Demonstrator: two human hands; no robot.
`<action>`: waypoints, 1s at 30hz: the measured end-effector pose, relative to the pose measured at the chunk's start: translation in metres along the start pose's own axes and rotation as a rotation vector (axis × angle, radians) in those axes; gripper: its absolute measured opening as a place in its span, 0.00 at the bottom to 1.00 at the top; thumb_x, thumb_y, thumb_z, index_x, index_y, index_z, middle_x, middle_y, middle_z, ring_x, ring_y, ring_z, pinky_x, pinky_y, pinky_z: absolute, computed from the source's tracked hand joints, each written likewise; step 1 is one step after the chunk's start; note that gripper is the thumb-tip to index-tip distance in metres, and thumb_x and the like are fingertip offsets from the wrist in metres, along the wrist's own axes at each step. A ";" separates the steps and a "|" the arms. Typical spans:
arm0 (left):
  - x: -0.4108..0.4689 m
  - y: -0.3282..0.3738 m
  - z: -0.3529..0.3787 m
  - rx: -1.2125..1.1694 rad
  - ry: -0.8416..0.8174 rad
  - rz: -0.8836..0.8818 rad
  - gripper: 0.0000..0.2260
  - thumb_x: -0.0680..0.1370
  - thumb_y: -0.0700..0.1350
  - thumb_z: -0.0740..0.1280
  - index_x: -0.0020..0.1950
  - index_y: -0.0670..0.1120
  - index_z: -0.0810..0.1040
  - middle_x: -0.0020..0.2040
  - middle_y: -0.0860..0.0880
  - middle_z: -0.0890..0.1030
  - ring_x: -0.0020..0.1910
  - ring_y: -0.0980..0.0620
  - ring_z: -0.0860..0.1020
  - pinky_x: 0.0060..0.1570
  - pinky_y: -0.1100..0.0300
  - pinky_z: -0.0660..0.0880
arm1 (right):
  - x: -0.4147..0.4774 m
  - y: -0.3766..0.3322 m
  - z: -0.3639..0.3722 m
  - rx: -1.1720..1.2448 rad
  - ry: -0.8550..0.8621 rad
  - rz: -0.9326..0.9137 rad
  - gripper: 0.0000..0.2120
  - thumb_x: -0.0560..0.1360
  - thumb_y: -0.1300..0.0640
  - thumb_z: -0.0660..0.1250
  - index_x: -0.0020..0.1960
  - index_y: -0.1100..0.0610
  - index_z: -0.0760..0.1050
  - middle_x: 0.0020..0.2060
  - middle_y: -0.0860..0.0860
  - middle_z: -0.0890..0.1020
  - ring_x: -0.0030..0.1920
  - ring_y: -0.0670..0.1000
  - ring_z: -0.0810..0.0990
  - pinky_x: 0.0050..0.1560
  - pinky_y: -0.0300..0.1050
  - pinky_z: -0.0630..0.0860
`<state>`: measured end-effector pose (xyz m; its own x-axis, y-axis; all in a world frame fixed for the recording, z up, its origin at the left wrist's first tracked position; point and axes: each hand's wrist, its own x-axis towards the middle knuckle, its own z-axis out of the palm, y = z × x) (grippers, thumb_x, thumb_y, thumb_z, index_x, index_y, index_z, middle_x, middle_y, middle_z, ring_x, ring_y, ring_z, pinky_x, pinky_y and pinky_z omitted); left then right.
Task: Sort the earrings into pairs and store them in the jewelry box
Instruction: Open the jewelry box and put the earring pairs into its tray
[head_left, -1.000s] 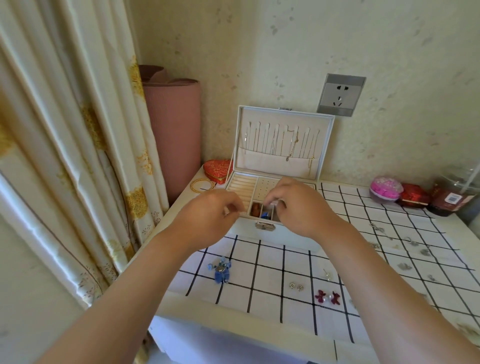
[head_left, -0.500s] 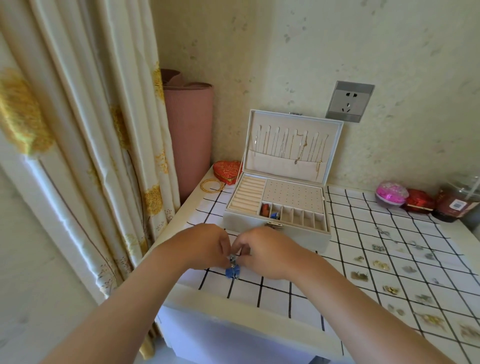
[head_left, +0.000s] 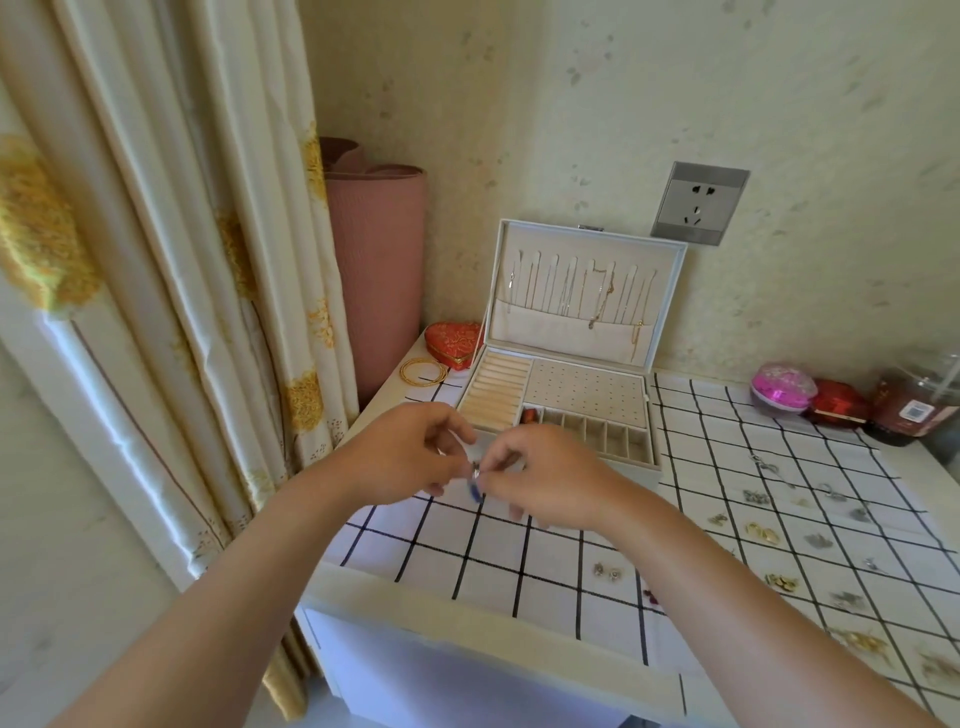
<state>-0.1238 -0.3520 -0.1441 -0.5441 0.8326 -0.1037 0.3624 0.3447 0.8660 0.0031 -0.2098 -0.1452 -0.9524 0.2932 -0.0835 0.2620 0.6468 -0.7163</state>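
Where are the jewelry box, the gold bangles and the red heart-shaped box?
jewelry box (head_left: 582, 385): head view, on its perforated earring panel.
gold bangles (head_left: 424, 372): head view, on the ring's edge.
red heart-shaped box (head_left: 453, 336): head view, on its lid.

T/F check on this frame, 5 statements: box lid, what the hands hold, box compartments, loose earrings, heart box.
1. The jewelry box lid stands open. True.
2. Both hands are empty. False: the left hand and right hand pinch a small blue earring between them.
3. Every small front compartment is full. False: only the leftmost shows a red item; the others look empty.
4. Loose earrings lie on the checked cloth to the right.
True.
5. The red heart box sits inside the jewelry box. False: it sits outside, left of it.
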 end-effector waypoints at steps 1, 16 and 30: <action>0.000 0.003 0.000 -0.077 -0.004 0.006 0.08 0.76 0.37 0.71 0.54 0.45 0.80 0.39 0.47 0.82 0.35 0.53 0.80 0.40 0.59 0.80 | -0.002 -0.002 -0.006 0.114 0.031 0.014 0.03 0.77 0.55 0.69 0.47 0.53 0.80 0.44 0.48 0.85 0.36 0.49 0.86 0.31 0.43 0.79; 0.031 0.049 0.033 -0.260 0.023 0.068 0.09 0.77 0.44 0.71 0.57 0.50 0.81 0.40 0.54 0.83 0.38 0.61 0.81 0.41 0.62 0.80 | 0.003 0.017 -0.050 0.551 0.363 -0.009 0.07 0.78 0.57 0.70 0.56 0.53 0.79 0.40 0.55 0.86 0.36 0.61 0.84 0.34 0.54 0.83; 0.054 0.062 0.043 -0.308 0.178 0.160 0.02 0.78 0.42 0.70 0.49 0.45 0.81 0.43 0.45 0.81 0.36 0.55 0.80 0.41 0.59 0.80 | 0.010 0.025 -0.070 0.646 0.476 0.027 0.03 0.76 0.56 0.73 0.48 0.53 0.85 0.40 0.52 0.86 0.32 0.49 0.79 0.26 0.41 0.73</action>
<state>-0.0979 -0.2673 -0.1171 -0.6321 0.7674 0.1074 0.2234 0.0478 0.9736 0.0112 -0.1411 -0.1152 -0.7399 0.6662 0.0933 0.0031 0.1421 -0.9898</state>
